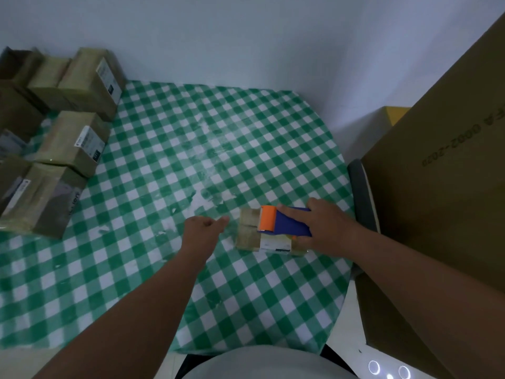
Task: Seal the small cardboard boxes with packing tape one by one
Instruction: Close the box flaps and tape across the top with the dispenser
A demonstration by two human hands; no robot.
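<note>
Left hand: loose, holding nothing, just beside small box
Right hand: gripped tape dispenser on that box
Table: green checked cloth, taped boxes stacked far left
Room: plain white wall, big carton on right

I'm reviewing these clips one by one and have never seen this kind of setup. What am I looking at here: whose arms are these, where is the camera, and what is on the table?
There is no machine here. A person wears one wide-angle camera on the head, looking down at their own two bare arms. The right hand has its grip on a blue and orange packing tape dispenser, which is pressed on top of a small brown cardboard box lying on the green and white checked tablecloth. The left hand reaches toward that box, fingers loose, holding nothing. A pile of similar brown cardboard boxes sits at the table's far left. A large brown carton stands on the right.
</note>
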